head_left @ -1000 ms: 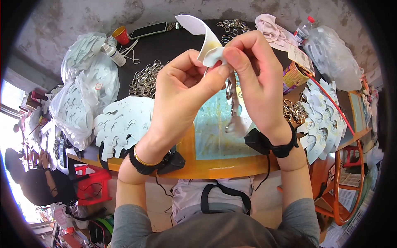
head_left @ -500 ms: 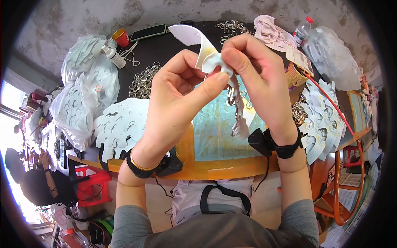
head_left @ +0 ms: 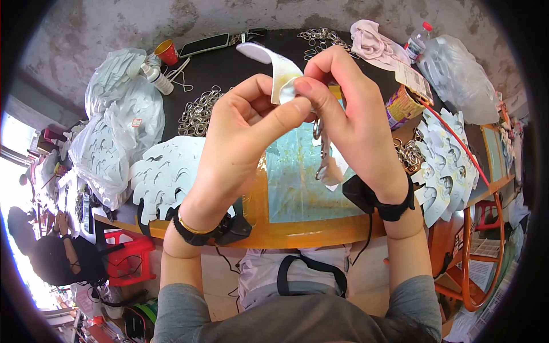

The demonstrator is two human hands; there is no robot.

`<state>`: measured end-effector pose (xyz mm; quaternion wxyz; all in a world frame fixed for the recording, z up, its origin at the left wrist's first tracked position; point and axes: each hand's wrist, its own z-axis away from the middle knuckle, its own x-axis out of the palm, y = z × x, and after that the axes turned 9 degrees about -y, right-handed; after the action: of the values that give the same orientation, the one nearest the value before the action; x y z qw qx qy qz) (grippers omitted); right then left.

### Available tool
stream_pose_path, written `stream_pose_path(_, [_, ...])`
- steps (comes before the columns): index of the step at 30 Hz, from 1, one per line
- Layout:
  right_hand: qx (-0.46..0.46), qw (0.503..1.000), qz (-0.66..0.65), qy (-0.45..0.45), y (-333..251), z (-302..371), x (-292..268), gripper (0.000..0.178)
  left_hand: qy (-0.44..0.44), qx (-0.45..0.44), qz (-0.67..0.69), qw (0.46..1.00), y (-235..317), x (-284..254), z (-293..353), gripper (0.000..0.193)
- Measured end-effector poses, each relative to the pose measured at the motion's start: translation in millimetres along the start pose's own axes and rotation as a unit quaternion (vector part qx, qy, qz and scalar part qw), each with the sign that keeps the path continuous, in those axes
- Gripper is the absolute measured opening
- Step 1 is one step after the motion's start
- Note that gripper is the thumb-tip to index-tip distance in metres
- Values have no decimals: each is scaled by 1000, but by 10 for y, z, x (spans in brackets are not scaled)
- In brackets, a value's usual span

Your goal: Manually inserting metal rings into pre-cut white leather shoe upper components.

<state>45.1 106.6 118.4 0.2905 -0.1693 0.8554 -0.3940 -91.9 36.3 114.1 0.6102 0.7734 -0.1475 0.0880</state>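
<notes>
A curved white strip (head_left: 280, 67) of soft, felt-like material is held up above the table between my hands. My left hand (head_left: 243, 128) pinches its lower end between thumb and fingers. From the other side my right hand (head_left: 354, 108) grips the folded end, its thumb close to the left thumb. Below the fingers hang several metal rings (head_left: 317, 130) along a thin pale piece, partly hidden by my right hand. How the rings join the strip is hidden. Beneath lies a light blue sheet (head_left: 291, 183) with yellowish stains.
White cut pieces lie in a left pile (head_left: 166, 171) and a right pile (head_left: 449, 163). Metal rings (head_left: 200, 111) are heaped at left. Around them are plastic bags (head_left: 117, 131), a red cup (head_left: 167, 52), a phone (head_left: 205, 45), a pink cloth (head_left: 374, 43) and a bottle (head_left: 419, 40).
My right hand has shifted slightly left, its thumb now covering more of the strip's folded end. The strip's top has dipped a little, and the hanging rings have swung slightly left.
</notes>
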Motion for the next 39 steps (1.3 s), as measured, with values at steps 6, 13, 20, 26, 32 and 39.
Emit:
stream_pose_path(6, [-7,998,-51,-20,26,0,-1,14,-7,34,-43,998,-64,-84,-13,20])
stream_pose_path(13, [21,982,-190,-1,-14,-44,-5,20,-1,33,-54,998,-18,-44,-33,25])
stream_pose_path(20, [-32,999,-30,17,-12,33,28,14,92,124,-21,988,-58,-24,-47,19])
stream_pose_path(26, [-14,998,-50,40,8,4,71,15,105,150,-48,982,-72,4,-21,17])
stream_pose_path(32, [-12,999,-45,26,-25,8,23,12,100,150,-64,982,-59,22,-53,17])
stream_pose_path(39, [5,1000,26,-10,-22,24,-60,13,115,140,-200,963,-29,-22,-54,17])
